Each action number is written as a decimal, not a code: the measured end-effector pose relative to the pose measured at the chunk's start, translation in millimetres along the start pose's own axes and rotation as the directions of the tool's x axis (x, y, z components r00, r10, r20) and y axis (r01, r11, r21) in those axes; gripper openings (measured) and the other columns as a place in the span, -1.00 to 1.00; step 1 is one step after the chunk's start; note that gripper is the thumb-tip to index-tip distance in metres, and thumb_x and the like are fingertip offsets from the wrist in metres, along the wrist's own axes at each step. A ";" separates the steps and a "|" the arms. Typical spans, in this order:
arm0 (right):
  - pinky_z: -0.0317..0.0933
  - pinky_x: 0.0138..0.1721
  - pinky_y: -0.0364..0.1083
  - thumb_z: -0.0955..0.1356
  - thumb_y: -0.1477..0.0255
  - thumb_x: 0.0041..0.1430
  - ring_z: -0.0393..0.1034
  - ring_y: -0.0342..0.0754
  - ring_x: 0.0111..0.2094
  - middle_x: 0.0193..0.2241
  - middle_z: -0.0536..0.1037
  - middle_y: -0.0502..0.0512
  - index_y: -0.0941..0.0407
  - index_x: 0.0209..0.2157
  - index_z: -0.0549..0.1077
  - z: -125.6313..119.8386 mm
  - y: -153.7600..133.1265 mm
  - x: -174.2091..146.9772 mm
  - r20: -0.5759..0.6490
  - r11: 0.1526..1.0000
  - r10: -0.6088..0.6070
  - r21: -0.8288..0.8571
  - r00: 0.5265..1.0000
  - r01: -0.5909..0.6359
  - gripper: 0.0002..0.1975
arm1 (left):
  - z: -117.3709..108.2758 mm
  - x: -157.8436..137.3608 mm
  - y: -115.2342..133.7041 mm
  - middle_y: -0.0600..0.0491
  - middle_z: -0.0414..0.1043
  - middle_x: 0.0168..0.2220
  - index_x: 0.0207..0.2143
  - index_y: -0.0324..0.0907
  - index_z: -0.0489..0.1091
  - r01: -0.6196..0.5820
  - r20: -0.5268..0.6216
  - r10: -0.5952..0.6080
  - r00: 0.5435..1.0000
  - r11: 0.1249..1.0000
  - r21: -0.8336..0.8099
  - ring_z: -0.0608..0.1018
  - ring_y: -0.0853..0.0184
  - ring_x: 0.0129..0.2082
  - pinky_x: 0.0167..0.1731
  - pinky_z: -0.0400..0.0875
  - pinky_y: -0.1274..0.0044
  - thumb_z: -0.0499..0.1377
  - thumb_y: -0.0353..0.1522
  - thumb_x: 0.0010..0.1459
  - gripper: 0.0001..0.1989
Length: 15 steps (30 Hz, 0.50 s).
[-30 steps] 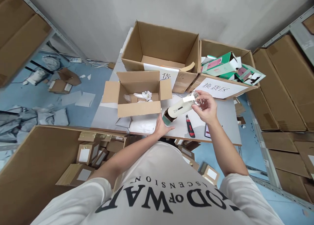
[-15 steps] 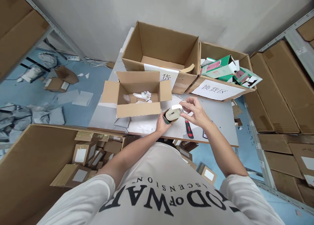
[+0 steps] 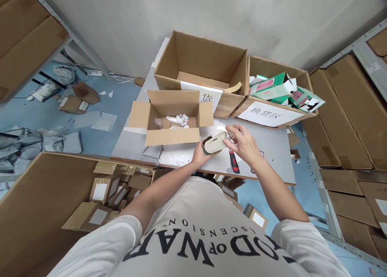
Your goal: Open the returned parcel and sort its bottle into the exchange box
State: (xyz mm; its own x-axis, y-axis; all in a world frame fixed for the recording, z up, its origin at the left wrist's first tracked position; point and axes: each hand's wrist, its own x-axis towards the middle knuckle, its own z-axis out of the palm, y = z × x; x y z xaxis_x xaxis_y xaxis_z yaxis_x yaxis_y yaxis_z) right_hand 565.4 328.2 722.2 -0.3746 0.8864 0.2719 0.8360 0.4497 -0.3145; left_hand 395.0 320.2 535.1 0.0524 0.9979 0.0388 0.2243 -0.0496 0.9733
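My left hand [image 3: 200, 156] is wrapped round a small, dark-edged product box [image 3: 207, 147], above the front of the table. A cream bottle-shaped item [image 3: 215, 143] with small dark print sticks out of the box's mouth toward the right. At its far end, the fingers of my right hand [image 3: 242, 142] grip it by a shiny, clear-looking part. A white piece shows beside those fingers; whether it belongs to the item I cannot tell. Just below my right hand lies a red and black utility knife [image 3: 234, 162].
An open carton [image 3: 172, 136] holding crumpled paper stands left of my hands. Behind are a large carton [image 3: 208, 47] and another carton [image 3: 242, 117] with green and pink boxes. A phone [image 3: 253, 170] lies partly behind my right forearm. Parcels fill a big box [image 3: 45, 160] at lower left.
My right hand has moved slightly right and down with the cream bottle-shaped item, and more of its length shows outside the small box. The whole view has shifted a little.
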 end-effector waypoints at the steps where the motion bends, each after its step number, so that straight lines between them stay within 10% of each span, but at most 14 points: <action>1: 0.31 -0.20 -0.01 0.29 0.21 0.26 0.35 0.03 -0.18 -0.06 0.36 0.23 0.04 0.07 0.36 1.4 1.6 -1.1 -0.004 1.000 0.006 -0.028 1.000 -0.006 -0.61 | -0.1 -0.4 -1.8 -0.09 0.43 0.03 0.10 -0.09 0.25 0.002 0.003 -0.002 1.000 1.000 0.009 0.48 0.01 0.05 0.02 0.41 0.11 0.46 -0.31 -0.25 -0.19; 8: 0.22 -0.31 -0.08 0.26 0.02 0.21 0.31 0.03 -0.22 -0.14 0.35 0.23 0.05 0.02 0.38 17.1 2.9 -2.4 0.214 0.981 -0.087 -0.154 0.973 0.121 -0.50 | 1.0 2.7 -12.3 -0.13 0.43 -0.01 0.06 -0.18 0.25 -0.044 0.033 0.043 0.999 0.998 0.036 0.49 0.03 0.01 -0.01 0.41 0.18 0.45 -0.31 -0.26 -0.21; 15: 0.05 -0.46 -0.14 0.33 -0.04 0.09 0.31 0.09 -0.19 -0.09 0.37 0.25 -0.01 0.05 0.33 56.7 -3.2 10.0 0.551 0.902 -0.054 -0.332 0.833 0.278 -0.42 | -1.8 4.2 -12.4 -0.15 0.43 -0.04 0.04 -0.22 0.27 -0.056 0.097 0.048 0.994 0.995 0.082 0.51 0.06 -0.02 -0.01 0.42 0.21 0.45 -0.28 -0.25 -0.23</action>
State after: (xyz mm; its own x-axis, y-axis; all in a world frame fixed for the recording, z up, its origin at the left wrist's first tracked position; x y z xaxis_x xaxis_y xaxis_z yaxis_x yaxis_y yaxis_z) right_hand 536.3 341.8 674.4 -0.5780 0.7744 -0.2575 0.7827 0.6153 0.0938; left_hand 390.7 325.1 523.6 0.1574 0.9855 0.0636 0.3003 -0.1092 0.9476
